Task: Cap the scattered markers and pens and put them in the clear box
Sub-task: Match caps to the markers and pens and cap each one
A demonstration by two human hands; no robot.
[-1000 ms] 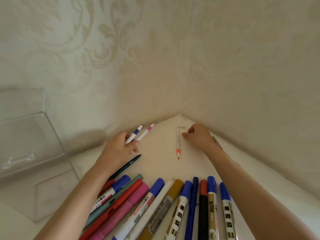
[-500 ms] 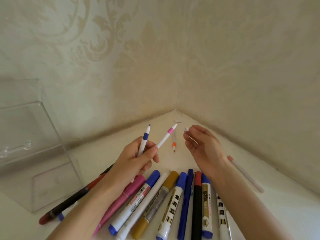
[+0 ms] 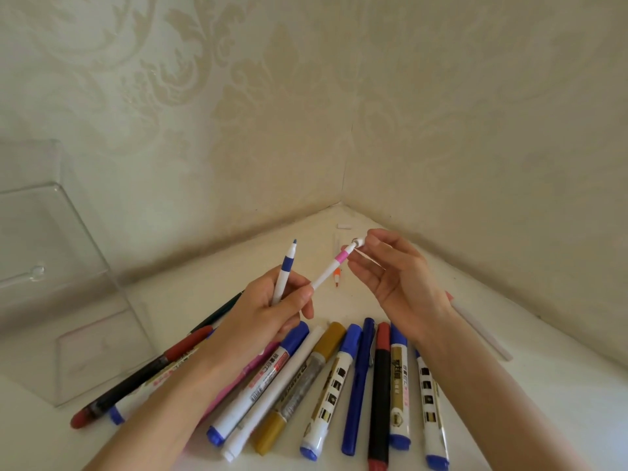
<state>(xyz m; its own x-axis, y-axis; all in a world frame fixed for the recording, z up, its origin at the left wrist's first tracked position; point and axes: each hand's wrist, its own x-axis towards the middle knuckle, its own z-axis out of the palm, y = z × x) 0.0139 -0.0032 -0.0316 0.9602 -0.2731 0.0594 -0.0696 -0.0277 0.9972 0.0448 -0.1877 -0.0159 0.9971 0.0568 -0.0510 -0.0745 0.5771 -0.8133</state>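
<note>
My left hand (image 3: 272, 314) grips two thin white pens, tips up: a blue-banded pen (image 3: 285, 270) with its tip bare and a pink-banded pen (image 3: 331, 268). My right hand (image 3: 394, 283) pinches a small white cap (image 3: 357, 243) right at the pink pen's tip. An orange-banded pen (image 3: 337, 275) lies on the white surface behind, partly hidden. A row of capped markers (image 3: 326, 385) lies in front of me. The clear box (image 3: 51, 266) stands at the left.
Two wallpapered walls meet in a corner just behind the hands. A small white cap (image 3: 343, 226) lies near that corner. A pale pen (image 3: 479, 329) lies along the right wall. A red-and-black marker (image 3: 136, 379) lies by the clear box.
Both hands lifted off the surface. My left hand raised the two pens upright; my right hand picked up a white cap and brought it to the pink pen's tip.
</note>
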